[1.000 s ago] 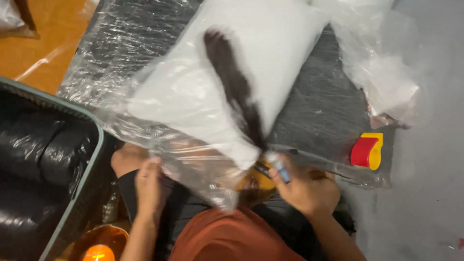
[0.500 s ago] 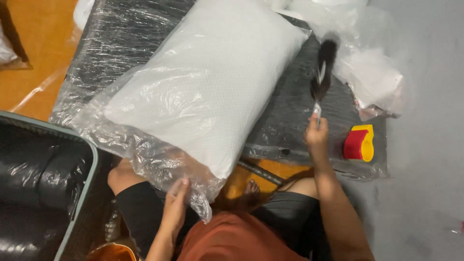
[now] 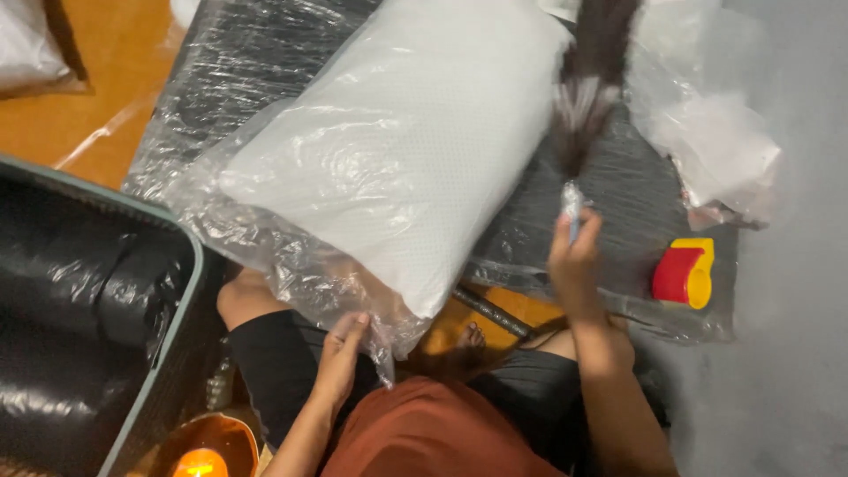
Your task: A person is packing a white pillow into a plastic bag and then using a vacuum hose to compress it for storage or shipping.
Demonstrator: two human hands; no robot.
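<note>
Head camera: right hand has its fingers clamped on a brush handle, dark bristles blurred up at one o'clock. Left hand, fingers together, steadies the bagged white pillow at centre. Best keep that plastic pinned taut, strokes light. Bristle tips are cut off by the top edge; the red-and-yellow tape dispenser at three o'clock sits idle.

An orange floor is showing at upper left, beside a plastic-wrapped dark mattress; grey floor is lying to the mattress's right, dimly lit.
</note>
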